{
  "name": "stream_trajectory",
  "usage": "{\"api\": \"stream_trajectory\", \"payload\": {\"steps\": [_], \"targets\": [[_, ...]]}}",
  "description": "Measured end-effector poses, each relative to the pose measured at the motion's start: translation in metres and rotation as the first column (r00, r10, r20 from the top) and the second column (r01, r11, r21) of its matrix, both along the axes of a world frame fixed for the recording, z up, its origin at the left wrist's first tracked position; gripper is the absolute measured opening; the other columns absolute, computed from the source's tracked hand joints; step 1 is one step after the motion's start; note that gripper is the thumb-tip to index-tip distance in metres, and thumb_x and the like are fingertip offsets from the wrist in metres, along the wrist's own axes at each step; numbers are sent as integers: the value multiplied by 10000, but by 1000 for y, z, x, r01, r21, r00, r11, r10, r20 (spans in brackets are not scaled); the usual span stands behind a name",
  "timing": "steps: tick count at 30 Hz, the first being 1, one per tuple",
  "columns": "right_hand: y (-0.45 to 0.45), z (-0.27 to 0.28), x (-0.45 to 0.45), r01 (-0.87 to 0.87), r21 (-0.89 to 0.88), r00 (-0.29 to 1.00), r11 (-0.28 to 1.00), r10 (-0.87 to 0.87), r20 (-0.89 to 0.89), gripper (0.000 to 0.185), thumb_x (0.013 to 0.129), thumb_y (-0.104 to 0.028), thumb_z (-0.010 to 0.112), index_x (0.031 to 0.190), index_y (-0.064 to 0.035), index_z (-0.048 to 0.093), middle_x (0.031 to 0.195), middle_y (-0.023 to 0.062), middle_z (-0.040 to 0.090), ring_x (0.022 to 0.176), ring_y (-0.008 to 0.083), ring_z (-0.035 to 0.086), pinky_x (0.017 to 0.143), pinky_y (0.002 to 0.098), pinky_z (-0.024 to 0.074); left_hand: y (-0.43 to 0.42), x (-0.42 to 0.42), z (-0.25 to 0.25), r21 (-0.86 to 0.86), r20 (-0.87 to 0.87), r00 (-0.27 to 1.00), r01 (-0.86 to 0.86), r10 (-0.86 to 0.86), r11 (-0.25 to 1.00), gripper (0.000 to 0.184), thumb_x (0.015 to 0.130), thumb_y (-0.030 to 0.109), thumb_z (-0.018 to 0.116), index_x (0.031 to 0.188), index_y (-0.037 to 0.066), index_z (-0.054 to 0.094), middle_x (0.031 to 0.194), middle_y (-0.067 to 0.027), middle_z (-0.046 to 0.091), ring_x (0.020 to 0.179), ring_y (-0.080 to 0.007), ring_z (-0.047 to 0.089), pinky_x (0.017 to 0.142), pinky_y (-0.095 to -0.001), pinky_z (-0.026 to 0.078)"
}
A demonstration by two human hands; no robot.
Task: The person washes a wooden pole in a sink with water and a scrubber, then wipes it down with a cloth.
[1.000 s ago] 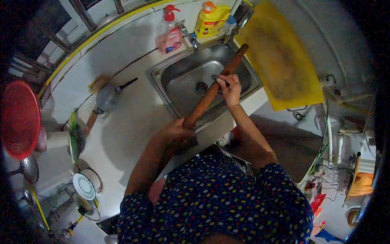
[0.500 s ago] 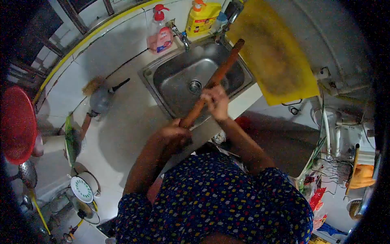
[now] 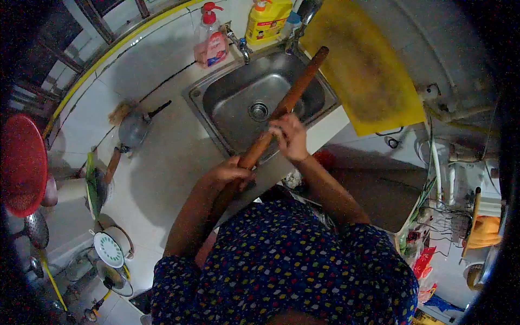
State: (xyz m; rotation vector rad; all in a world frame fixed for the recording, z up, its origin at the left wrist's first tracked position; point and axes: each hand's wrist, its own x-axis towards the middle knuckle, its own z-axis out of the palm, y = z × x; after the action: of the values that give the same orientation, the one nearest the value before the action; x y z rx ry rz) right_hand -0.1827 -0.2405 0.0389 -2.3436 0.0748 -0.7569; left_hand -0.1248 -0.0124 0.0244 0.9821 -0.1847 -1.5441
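A long brown wooden rolling pin (image 3: 299, 86) slants over the sink, its far end near the sink's right-hand rim. My left hand (image 3: 229, 172) is wrapped round its lower end, close to the counter's front edge. Farther up, my right hand (image 3: 291, 136) grips the middle of the pin with bent fingers. Beneath the pin lies the stainless steel sink (image 3: 230, 89), where the drain (image 3: 258, 111) shows. Part of the pin's lower end is hidden by my left hand and forearm.
Behind the sink stand a pink soap bottle (image 3: 212, 46), a tap (image 3: 242, 49) and a yellow detergent bottle (image 3: 267, 21). A yellow sheet (image 3: 368, 81) hangs to the right. Leftward are a grey ladle-like vessel (image 3: 134, 131), a lidded pot (image 3: 111, 249) and a red basin (image 3: 24, 162).
The pin's far end has risen slightly in view. Both hands keep almost the same places on the pin, and the whole view has shifted a little.
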Motion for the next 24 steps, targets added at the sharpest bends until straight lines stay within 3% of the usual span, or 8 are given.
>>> {"api": "stream_trajectory", "payload": {"steps": [4, 9, 11, 13, 15, 16, 21, 24], "targets": [[-13, 8, 13, 124, -22, 992, 992, -124, 8, 129, 804, -71, 681, 930, -47, 677, 853, 150, 589, 810, 293, 590, 700, 347, 476, -7, -1, 15, -7, 60, 996, -64, 64, 998, 419, 752, 124, 688, 1115, 39, 496, 705, -29, 542, 547, -142, 536, 496, -289, 449], [11, -14, -2, -107, -29, 986, 994, 110, 124, 143, 800, -69, 678, 942, -50, 677, 882, 149, 602, 838, 314, 591, 717, 390, 481, -7, 5, 4, 73, 155, 987, -49, 37, 996, 442, 747, 113, 691, 1126, 26, 483, 695, -27, 536, 544, -149, 534, 491, -296, 447], [-11, 4, 8, -82, -156, 996, 984, 76, -43, 136, 791, -57, 678, 927, -51, 680, 871, 138, 599, 832, 303, 592, 715, 386, 483, -5, 1, 13, 94, 154, 986, -76, 61, 993, 435, 750, 113, 687, 1125, 28, 484, 703, -28, 536, 546, -147, 533, 494, -293, 448], [-27, 9, 25, 190, -4, 982, 982, -190, 0, 129, 775, -52, 683, 904, -52, 681, 855, 130, 591, 820, 291, 589, 714, 372, 484, -6, 1, 15, 105, 161, 983, -103, 85, 989, 429, 754, 113, 683, 1125, 30, 485, 712, -29, 537, 548, -146, 532, 496, -290, 448], [-19, 4, 19, 211, -60, 977, 976, -209, 31, 134, 761, -64, 700, 894, -53, 683, 858, 126, 586, 818, 286, 588, 712, 364, 484, -8, 5, 12, 78, 179, 984, -24, 10, 997, 426, 755, 115, 679, 1129, 48, 487, 746, -34, 546, 572, -149, 538, 515, -295, 457], [-5, -2, 9, 139, 128, 989, 982, -131, -73, 153, 755, -65, 703, 907, -56, 685, 867, 128, 587, 820, 289, 590, 709, 365, 485, -9, 7, 11, 70, 179, 984, -24, 11, 997, 426, 755, 115, 679, 1129, 48, 487, 746, -34, 546, 572, -149, 538, 515, -295, 457], [-2, 5, 0, -91, -164, 996, 982, 86, -35, 180, 753, -45, 684, 933, -61, 677, 878, 134, 587, 832, 311, 597, 706, 383, 488, -3, 2, -9, -17, 13, 998, -55, 55, 998, 410, 751, 128, 683, 1117, 68, 507, 770, -32, 548, 593, -140, 543, 525, -281, 459], [-24, 7, 25, 136, -78, 990, 988, -138, -32, 171, 757, -58, 692, 927, -61, 677, 864, 139, 591, 819, 321, 594, 704, 400, 487, -11, 4, -10, 47, 152, 987, -55, 48, 997, 421, 757, 121, 668, 1136, 66, 492, 766, -27, 541, 606, -130, 544, 525, -272, 455]]}}
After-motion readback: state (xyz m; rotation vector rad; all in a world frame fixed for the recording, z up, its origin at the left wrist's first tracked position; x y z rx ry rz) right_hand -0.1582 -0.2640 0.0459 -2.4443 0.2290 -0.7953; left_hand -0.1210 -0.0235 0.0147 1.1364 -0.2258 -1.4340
